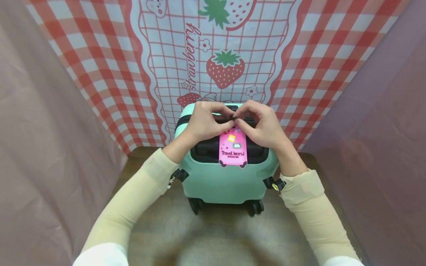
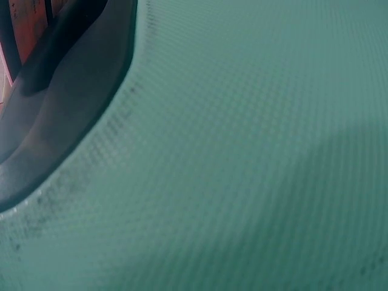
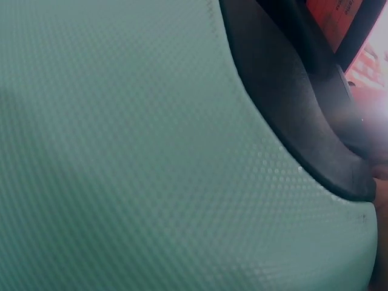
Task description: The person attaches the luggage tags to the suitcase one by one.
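Green closed suitcase [image 1: 226, 183] bears a pink tag [image 1: 233, 149], its dark strap [image 1: 234, 118] pinched by left grip [image 1: 206, 123] and right grip [image 1: 261, 127].

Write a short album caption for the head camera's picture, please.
Left hand and right hand meet at the top of a pink luggage tag against a mint-green suitcase, strawberry-print cloth behind.

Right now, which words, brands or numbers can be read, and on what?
"Travel World": pink luggage tag.
Line beneath it: too small to read surely.
"strawberry": printed cloth behind the suitcase.
Right wrist view: print on an orange-red panel, too blurred to read.
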Motion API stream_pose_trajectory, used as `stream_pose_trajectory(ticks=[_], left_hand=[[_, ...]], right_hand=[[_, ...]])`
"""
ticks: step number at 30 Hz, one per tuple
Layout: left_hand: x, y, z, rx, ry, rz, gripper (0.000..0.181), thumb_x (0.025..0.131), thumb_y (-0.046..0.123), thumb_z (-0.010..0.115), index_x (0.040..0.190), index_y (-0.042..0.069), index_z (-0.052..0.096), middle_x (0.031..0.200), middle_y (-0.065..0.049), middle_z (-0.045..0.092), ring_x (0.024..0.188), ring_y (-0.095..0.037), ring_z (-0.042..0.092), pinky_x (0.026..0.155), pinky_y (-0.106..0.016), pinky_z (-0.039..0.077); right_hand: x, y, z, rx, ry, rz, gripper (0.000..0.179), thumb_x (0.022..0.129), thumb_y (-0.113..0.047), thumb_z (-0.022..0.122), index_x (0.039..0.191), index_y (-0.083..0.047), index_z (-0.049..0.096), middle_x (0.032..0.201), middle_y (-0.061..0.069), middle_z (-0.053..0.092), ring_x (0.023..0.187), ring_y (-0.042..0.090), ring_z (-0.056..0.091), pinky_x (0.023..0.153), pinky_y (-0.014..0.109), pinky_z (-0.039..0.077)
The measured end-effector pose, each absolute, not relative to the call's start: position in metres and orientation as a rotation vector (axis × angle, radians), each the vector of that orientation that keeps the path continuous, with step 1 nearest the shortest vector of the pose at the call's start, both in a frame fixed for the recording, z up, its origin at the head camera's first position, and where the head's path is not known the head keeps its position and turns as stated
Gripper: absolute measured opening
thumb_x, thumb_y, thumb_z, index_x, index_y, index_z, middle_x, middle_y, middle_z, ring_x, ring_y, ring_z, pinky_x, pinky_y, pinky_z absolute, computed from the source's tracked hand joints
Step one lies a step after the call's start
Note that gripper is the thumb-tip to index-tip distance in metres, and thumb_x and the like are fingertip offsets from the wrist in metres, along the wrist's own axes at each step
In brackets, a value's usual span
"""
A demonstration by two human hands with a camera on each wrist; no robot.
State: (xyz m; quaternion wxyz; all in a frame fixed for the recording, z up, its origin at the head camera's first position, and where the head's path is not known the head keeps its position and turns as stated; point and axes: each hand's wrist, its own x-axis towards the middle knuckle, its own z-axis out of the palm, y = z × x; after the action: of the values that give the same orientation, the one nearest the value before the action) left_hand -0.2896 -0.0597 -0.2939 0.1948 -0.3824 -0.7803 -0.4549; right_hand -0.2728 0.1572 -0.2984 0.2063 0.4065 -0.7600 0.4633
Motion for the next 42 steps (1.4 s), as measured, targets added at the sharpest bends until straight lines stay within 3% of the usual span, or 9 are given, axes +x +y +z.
stream_pose_trajectory(ticks=[42], left_hand=[[-0.2876, -0.0551, -0.2925, -1.046, -2.226, -1.172, 0.015, 0.088, 0.015, 0.086, 0.099, 0.005, 0.082, 0.093, -0.008, 0.082, 0.089, -0.016, 0.079, 0.086, -0.028, 0.064]], right_hand=[[-0.2685, 0.1577, -0.2970, 1.067, -2.175, 1.311, 0.013, 0.095, 0.006, 0.073, 0.106, 0.005, 0.066, 0.101, 0.015, 0.071, 0.091, 0.012, 0.067, 0.085, 0.014, 0.056]])
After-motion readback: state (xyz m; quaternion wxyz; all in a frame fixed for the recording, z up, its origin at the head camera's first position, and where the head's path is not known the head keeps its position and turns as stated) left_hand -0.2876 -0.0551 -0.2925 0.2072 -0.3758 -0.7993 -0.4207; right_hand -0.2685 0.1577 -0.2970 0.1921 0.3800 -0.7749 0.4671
